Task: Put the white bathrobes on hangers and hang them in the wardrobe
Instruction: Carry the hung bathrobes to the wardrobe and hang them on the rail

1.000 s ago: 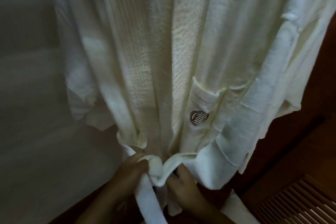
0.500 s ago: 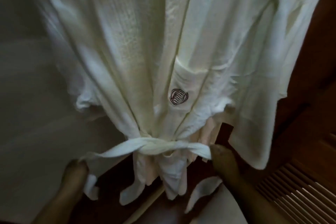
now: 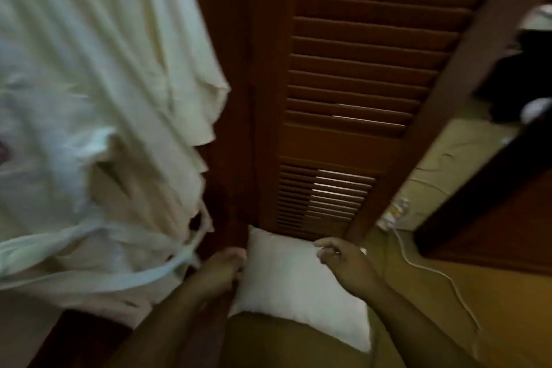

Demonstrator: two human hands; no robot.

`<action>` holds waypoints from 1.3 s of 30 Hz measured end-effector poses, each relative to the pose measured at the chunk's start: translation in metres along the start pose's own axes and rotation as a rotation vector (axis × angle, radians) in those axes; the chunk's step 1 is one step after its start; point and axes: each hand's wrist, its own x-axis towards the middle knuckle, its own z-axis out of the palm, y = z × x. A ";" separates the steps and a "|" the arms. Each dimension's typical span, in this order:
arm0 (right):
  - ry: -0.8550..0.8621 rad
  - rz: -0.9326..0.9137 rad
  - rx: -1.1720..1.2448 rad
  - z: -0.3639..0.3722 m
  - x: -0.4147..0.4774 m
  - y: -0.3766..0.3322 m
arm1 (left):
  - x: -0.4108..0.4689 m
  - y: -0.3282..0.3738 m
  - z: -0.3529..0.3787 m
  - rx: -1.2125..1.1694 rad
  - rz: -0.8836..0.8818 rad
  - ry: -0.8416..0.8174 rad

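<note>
A white bathrobe (image 3: 98, 116) is hanging across the nine o'clock side of the view, blurred. Its belt (image 3: 125, 248) is tied round the waist, and the loose end is trailing toward six o'clock. A brown louvred door (image 3: 358, 84) is filling the twelve to one o'clock area.

Near six o'clock, the left hand (image 3: 222, 266) is reaching up just beside the belt's end. Blur is hiding whether its fingers are touching or gripping anything. At five o'clock from the door, the right hand (image 3: 343, 263) is hovering over a white pillow (image 3: 298, 287), its fingers loosely curled and holding nothing.

The robe is looking soft, thick and limp, likely weighty for a garment, neither fragile nor slippery. It is probably sagging wherever it is not supported. The best hold is likely at the collar or shoulders, which are out of view above. The belt is suiting only light tidying, not carrying. No hanger is showing.
</note>
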 end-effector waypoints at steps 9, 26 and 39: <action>0.547 0.302 0.032 -0.184 -0.225 0.148 | -0.027 0.080 0.304 0.473 0.273 -0.523; 1.539 0.863 0.505 -0.223 -0.607 0.298 | -0.214 0.031 0.741 1.135 0.524 -1.378; 1.716 1.001 0.735 -0.376 -0.722 0.496 | -0.251 -0.045 1.066 1.383 0.455 -1.509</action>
